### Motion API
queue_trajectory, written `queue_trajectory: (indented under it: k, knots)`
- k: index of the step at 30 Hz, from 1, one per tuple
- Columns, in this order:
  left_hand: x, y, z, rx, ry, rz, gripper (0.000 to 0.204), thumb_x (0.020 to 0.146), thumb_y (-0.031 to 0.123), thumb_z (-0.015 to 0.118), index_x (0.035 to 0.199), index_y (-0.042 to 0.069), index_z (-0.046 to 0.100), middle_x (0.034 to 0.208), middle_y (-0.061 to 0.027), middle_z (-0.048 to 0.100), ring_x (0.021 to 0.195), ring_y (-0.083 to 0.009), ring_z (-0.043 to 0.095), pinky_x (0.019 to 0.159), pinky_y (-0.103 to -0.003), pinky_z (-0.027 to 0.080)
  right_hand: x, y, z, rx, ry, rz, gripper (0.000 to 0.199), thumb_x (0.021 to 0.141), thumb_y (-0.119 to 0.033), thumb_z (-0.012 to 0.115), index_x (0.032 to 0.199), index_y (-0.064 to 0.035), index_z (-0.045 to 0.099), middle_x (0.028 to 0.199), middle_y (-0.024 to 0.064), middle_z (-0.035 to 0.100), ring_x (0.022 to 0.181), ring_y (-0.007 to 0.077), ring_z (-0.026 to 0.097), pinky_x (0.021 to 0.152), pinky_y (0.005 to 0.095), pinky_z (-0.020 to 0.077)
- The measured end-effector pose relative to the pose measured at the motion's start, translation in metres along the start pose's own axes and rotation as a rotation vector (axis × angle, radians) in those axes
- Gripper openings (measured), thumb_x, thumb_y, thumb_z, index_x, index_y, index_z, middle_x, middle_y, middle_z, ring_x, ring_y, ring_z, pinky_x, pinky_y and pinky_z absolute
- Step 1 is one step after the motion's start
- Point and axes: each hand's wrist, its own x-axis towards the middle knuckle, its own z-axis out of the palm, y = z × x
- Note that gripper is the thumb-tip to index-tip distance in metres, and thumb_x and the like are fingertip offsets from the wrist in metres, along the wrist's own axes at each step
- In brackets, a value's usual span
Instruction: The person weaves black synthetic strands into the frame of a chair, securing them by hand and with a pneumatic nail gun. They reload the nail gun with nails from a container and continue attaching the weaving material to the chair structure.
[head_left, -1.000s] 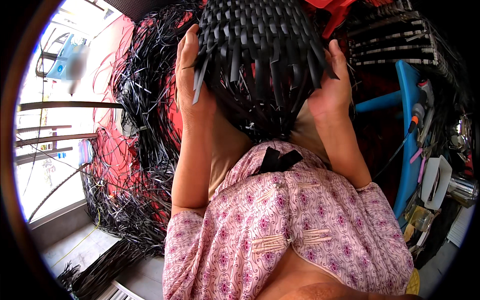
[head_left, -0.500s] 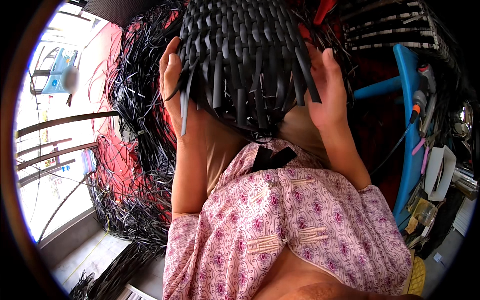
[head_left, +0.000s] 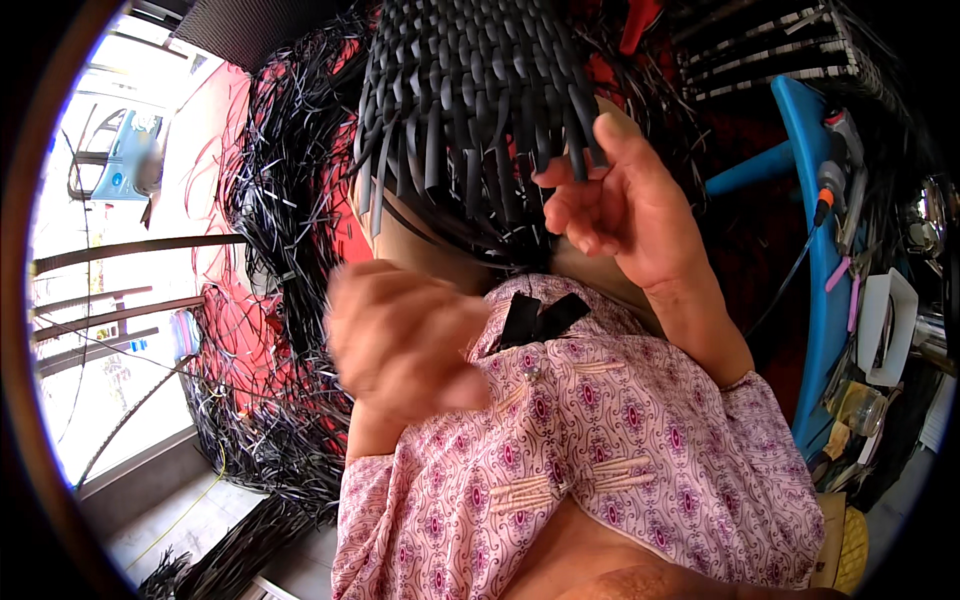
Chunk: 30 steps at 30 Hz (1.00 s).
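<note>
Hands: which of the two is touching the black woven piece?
The right hand: its fingers pinch loose strips at the lower edge of the black woven piece. The left hand is blurred, lower, off it.

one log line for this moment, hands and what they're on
left hand: blurred, off the weave, holds nothing seen | right hand: fingers on loose strip ends | black woven piece: on lap, unfinished edge down
</note>
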Motion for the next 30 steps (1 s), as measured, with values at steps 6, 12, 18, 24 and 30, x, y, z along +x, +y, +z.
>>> queue_trajectory:
  k: [6,12,18,24,30]
  knots:
    - [-0.005,0.021,0.038,-0.630,-0.265,-0.929,0.055,0.102,0.042,0.035,0.077,0.000,0.060,0.069,-0.0062,0.058,0.065,-0.0170,0.054,0.063,-0.031,0.043,-0.005,0.021,-0.017,-0.029,-0.196,-0.001,0.028,0.096,-0.031,0.053,0.087,-0.0052,0.061,0.071,0.0065,0.064,0.048,0.0102,0.053,0.041,0.0195,0.0372]
    - [-0.018,0.017,0.066,-0.828,-0.108,-1.147,0.056,0.098,0.050,0.044,0.090,-0.003,0.059,0.085,-0.0092,0.060,0.083,-0.0172,0.055,0.081,-0.030,0.043,-0.017,0.040,-0.019,-0.180,-0.022,-0.101,0.030,0.096,-0.031,0.053,0.085,-0.0048,0.061,0.062,0.0014,0.055,0.049,0.0079,0.046,0.045,0.0200,0.0350]
    - [-0.006,0.026,0.067,-0.932,-0.216,-0.989,0.061,0.095,0.054,0.046,0.089,-0.006,0.059,0.092,-0.0106,0.061,0.082,-0.0206,0.059,0.087,-0.032,0.044,-0.019,0.042,-0.021,-0.201,-0.060,-0.132,0.032,0.097,-0.031,0.050,0.083,-0.0057,0.061,0.059,-0.0014,0.051,0.047,0.0059,0.043,0.043,0.0208,0.0308]
    - [0.005,0.021,0.090,-1.210,-0.105,-1.387,0.055,0.096,0.054,0.042,0.085,0.002,0.056,0.066,-0.0066,0.054,0.065,-0.0173,0.056,0.066,-0.029,0.044,-0.020,0.038,-0.018,-0.277,-0.027,-0.134,0.032,0.098,-0.031,0.048,0.083,-0.0063,0.061,0.058,-0.0018,0.050,0.046,0.0057,0.042,0.042,0.0211,0.0302]
    - [0.024,0.025,0.098,-1.187,-0.033,-1.431,0.045,0.099,0.040,0.045,0.114,-0.001,0.059,0.076,-0.0062,0.060,0.056,-0.0123,0.052,0.053,-0.025,0.043,-0.021,0.029,-0.021,-0.295,-0.031,-0.160,0.032,0.097,-0.032,0.046,0.086,-0.0065,0.062,0.057,-0.0010,0.051,0.045,0.0056,0.043,0.041,0.0204,0.0305]
